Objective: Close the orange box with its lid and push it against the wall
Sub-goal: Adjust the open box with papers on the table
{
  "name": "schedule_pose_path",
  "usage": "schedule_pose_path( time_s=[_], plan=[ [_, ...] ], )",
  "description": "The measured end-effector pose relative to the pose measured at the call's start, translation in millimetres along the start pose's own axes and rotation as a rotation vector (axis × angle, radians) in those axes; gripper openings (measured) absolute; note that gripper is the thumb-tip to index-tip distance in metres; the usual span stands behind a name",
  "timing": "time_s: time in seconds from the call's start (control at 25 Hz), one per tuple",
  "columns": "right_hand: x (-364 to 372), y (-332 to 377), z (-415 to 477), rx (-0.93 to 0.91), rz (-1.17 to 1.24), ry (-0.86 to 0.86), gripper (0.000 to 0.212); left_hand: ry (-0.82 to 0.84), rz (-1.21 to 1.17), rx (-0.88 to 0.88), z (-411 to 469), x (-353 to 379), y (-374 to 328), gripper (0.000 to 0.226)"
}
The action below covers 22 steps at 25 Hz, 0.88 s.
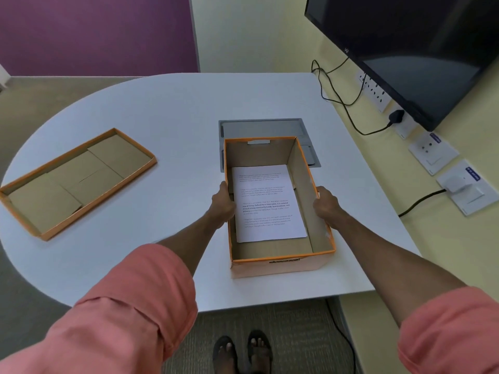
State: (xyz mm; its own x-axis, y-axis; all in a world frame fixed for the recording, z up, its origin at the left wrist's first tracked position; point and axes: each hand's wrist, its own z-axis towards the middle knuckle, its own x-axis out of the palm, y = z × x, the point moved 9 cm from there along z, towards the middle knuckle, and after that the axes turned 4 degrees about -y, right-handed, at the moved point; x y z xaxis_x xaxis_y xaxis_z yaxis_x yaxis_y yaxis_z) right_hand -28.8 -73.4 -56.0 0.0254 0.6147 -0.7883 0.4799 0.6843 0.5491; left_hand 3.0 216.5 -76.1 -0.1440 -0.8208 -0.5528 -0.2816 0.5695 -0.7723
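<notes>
The open orange box [280, 267] stands on the white table right of the middle, with a printed sheet of paper [266, 203] lying flat inside. My left hand [222, 205] grips its left wall and my right hand [325, 203] grips its right wall. The orange lid [75, 182] lies upside down at the table's left side, brown inside facing up, well apart from the box and both hands. The yellow wall [359, 147] runs along the table's right edge.
A grey hatch panel [260, 126] is set into the white table [167, 109] just behind the box. On the wall are a dark monitor [421, 49], sockets, switches and black cables [343, 103]. My feet show below the table's near edge.
</notes>
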Motion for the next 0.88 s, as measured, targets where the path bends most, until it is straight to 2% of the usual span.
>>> schedule_pose_path(
  time_s=[0.16, 0.28, 0.4, 0.56, 0.68, 0.88],
  plan=[
    [1.4, -0.8, 0.1, 0.003, 0.008, 0.032, 0.041, 0.014, 0.018, -0.021, -2.1, 2.6, 1.3, 0.066],
    [3.9, 8.2, -2.8, -0.03, -0.046, 0.054, 0.049, 0.028, 0.128, -0.006, -2.7, -2.7, -4.4, 0.059],
    [-0.1, 32.2, -6.9, -0.205, -0.253, -0.028, 0.063, -0.028, 0.369, 0.119, -6.0, -16.9, -21.4, 0.059],
    [-4.2, 76.5, -13.6, -0.461, -0.512, -0.168, 0.066, -0.108, 0.581, 0.244, -13.6, -41.2, -38.9, 0.066],
    [-0.1, 108.1, -16.6, -0.543, -0.544, -0.184, 0.073, -0.195, 0.699, 0.247, -18.4, -68.7, -43.4, 0.067],
    [21.5, 166.8, -29.7, -0.665, -0.535, -0.143, 0.08, -0.245, 0.757, 0.215, -29.8, -110.8, -33.5, 0.075]
  ],
)
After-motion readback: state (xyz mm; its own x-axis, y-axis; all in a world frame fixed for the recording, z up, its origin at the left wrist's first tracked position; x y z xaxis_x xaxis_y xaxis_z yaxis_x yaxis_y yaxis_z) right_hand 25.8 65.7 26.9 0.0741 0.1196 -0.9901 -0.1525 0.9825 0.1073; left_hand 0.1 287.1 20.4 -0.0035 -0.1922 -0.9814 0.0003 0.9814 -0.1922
